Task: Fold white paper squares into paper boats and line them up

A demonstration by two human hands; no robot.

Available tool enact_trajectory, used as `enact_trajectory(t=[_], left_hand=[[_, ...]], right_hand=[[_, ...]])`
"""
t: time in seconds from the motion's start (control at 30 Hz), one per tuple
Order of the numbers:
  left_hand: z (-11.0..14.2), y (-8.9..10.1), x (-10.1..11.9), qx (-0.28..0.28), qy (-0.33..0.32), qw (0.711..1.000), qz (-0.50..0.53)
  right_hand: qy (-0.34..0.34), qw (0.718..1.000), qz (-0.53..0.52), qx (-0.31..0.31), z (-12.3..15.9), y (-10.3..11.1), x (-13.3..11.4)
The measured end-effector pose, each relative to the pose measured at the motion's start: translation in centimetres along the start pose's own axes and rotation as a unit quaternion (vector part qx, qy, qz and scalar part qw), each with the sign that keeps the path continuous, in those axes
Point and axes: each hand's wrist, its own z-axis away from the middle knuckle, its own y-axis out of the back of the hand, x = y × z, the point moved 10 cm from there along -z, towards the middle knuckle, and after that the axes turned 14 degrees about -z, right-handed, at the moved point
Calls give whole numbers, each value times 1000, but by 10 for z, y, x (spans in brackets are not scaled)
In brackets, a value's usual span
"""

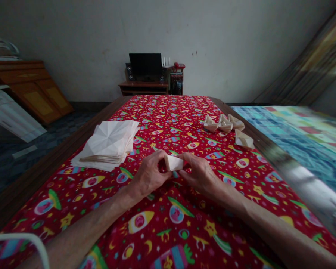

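Observation:
Between my two hands is a small folded piece of cream paper, raised just over the red patterned cloth. My left hand pinches its left end between thumb and fingers. At the other end, my right hand grips it in the same way. To the left lies a stack of creased paper sheets, the top one marked with folds spreading from its middle. Several finished-looking folded paper shapes with pointed tips sit on the right side of the cloth, one of them nearer to me.
The cloth covers a dark wooden table. Beyond its far end stand a black monitor and a red telephone. A bed with a checked cover adjoins the right side. A white cable-like loop crosses the lower left.

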Motion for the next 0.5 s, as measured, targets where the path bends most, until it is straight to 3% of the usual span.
enact_trajectory(t=[0.23,0.5], left_hand=[[-1,4,-3,8,29,999,22],[2,6,-10,34,64,997,26]], right_hand=[[-108,994,-18,20,-1,5,11],[-130,990,-48,27,1,4,15]])
